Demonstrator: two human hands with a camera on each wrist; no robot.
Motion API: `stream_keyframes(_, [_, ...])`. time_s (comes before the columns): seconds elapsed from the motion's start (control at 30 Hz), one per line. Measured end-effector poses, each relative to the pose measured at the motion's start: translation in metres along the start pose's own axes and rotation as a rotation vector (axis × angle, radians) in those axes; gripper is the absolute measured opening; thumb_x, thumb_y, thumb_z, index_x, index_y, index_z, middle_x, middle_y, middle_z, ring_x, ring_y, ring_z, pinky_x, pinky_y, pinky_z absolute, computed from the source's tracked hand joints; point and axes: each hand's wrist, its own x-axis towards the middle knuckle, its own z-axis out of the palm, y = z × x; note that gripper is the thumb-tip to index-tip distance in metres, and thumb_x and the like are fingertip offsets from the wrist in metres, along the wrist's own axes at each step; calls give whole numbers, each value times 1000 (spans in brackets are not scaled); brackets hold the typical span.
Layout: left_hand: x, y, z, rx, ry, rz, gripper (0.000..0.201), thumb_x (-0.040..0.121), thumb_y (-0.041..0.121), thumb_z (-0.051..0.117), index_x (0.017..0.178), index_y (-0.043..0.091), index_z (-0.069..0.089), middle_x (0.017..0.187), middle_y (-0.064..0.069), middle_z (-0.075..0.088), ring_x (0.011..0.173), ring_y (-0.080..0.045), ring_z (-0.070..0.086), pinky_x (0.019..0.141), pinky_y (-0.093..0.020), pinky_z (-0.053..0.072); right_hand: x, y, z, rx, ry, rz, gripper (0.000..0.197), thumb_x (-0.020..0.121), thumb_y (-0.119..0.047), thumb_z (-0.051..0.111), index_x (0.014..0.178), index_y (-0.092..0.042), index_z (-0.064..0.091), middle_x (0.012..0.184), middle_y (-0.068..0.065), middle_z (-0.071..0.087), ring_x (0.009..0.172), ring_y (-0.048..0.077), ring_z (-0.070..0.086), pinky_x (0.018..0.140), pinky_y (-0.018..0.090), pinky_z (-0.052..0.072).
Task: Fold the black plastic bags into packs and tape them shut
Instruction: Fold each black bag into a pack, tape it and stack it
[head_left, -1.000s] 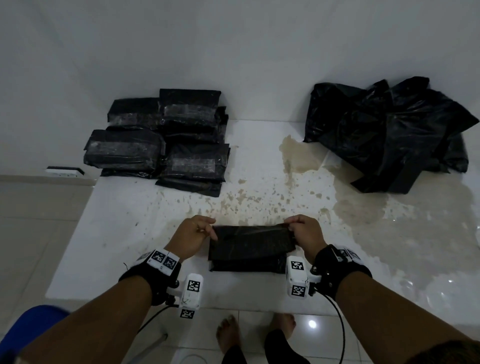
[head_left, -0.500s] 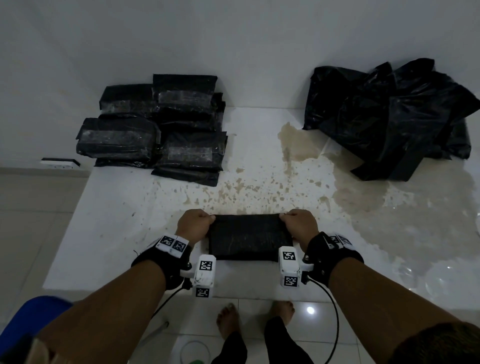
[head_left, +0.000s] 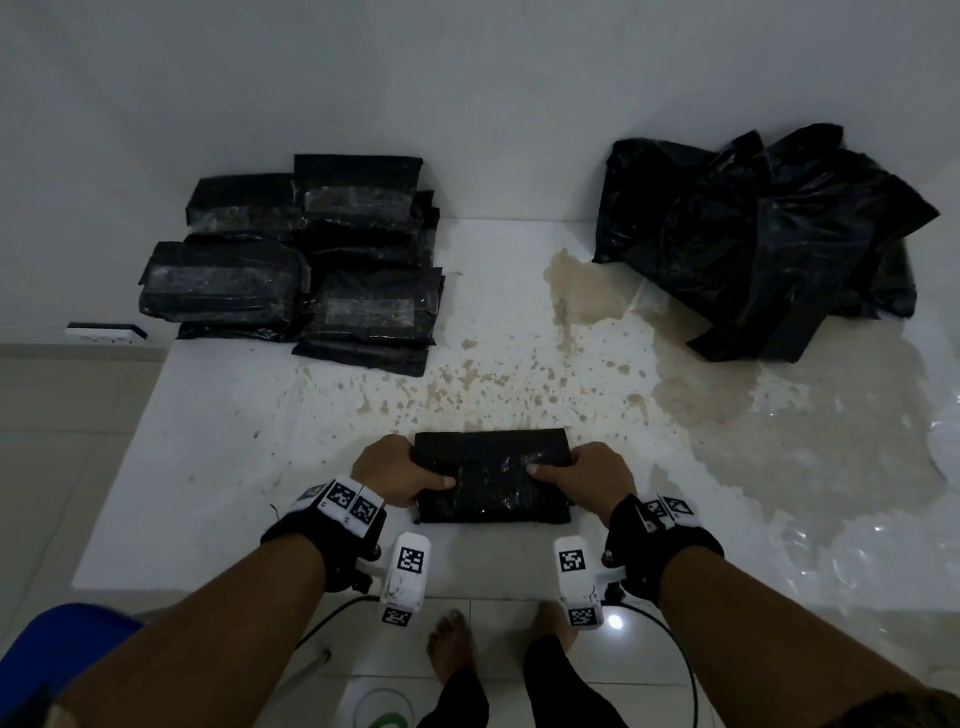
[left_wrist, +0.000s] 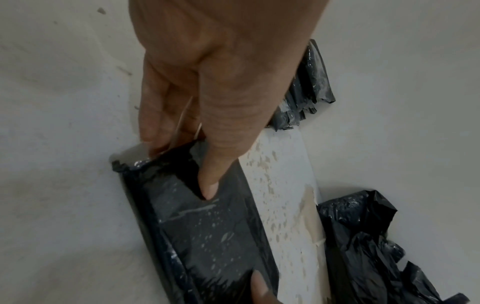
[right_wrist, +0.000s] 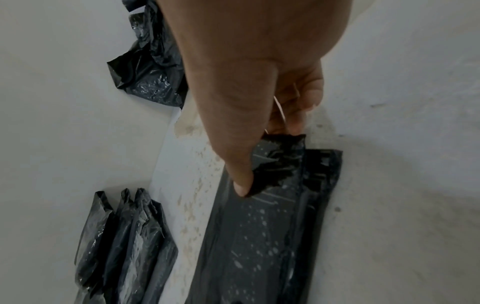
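Left hand (head_left: 397, 470) and right hand (head_left: 587, 475) gripping folded pack (head_left: 491, 475) ends, thumbs pressing top; plastic looking soft, slippery, springing open unless pinned.

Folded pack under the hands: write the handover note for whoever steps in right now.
Left hand: grips the folded pack's left end, thumb pressing its top.
Right hand: grips the right end the same way.
The pack lies at the table's near edge; no tape shows on it yet.
Done: a stack of taped packs at far left.
Left: tape this pack, then fold the loose bags piled at far right. No tape roll is in view.
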Motion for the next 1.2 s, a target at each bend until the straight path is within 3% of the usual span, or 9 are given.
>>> stream_keyframes(0.1, [-1, 5, 7, 42, 67, 65, 34, 73, 41, 83, 65, 13, 66, 69, -3, 67, 75, -22, 68, 64, -28, 51, -3, 2, 3, 11, 36, -15, 43, 81, -47, 76, 64, -10, 63, 67, 7, 64, 65, 22, 63, 58, 32, 52])
stream_keyframes(0.2, [-2, 12, 14, 23, 110, 87, 40, 80, 39, 77, 58, 12, 57, 62, -7, 65, 65, -23, 67, 63, -32, 54, -5, 7, 2, 2, 122, 1, 50, 83, -56, 70, 75, -6, 67, 76, 10, 68, 75, 27, 67, 69, 38, 57])
stream_keyframes(0.33, [-4, 17, 21, 17, 129, 127, 39, 83, 38, 74, 68, 4, 64, 75, -16, 71, 71, -28, 70, 71, -41, 58, -10, 18, -5, -62, 204, 47, 48, 85, -58, 65, 74, -12, 57, 79, 7, 65, 79, 24, 64, 63, 30, 46])
stream_keyframes(0.47, [-10, 18, 23, 31, 203, 161, 30, 78, 33, 79, 73, 12, 58, 77, -4, 65, 71, -16, 60, 61, -27, 45, -9, 29, -4, -70, 220, 58, 29, 86, -43, 70, 89, -15, 62, 95, 5, 65, 91, 23, 63, 68, 26, 40])
stream_keyframes(0.57, [-7, 15, 24, 47, 258, 156, 30, 78, 29, 79, 88, 13, 57, 91, -5, 66, 88, -21, 61, 73, -27, 43, -8, 29, -5, -18, 279, 48, 24, 89, -39, 68, 86, -17, 61, 91, 1, 61, 90, 21, 60, 70, 26, 38])
stream_keyframes(0.7, [-1, 15, 26, 21, 303, 156, 19, 84, 22, 73, 88, 13, 57, 98, -10, 68, 98, -28, 62, 78, -26, 41, -9, 26, -4, -40, 263, 31, 34, 89, -47, 66, 78, -17, 54, 82, 0, 58, 85, 22, 60, 64, 28, 38])
stream_keyframes(0.8, [-1, 14, 28, -43, 278, 131, 27, 82, 28, 76, 92, 12, 57, 97, -7, 67, 97, -26, 62, 81, -30, 46, -12, 27, -3, -77, 188, 38, 42, 83, -52, 70, 69, -19, 47, 70, -3, 53, 74, 20, 58, 52, 26, 34])
stream_keyframes(0.93, [-5, 6, 31, -84, 179, 96, 55, 68, 34, 87, 106, 11, 54, 100, -3, 65, 96, -21, 62, 83, -33, 51, -13, 29, -3, -124, 140, 51, 44, 82, -56, 70, 73, -16, 54, 72, 0, 60, 71, 19, 61, 50, 25, 37])
stream_keyframes(1.2, [-10, 4, 36, -101, 170, 77, 60, 61, 47, 88, 100, 17, 53, 99, -3, 66, 92, -22, 65, 81, -41, 57, -21, 32, 0, -150, 134, 57, 49, 81, -61, 68, 70, -20, 45, 69, -3, 50, 70, 18, 55, 48, 25, 32])
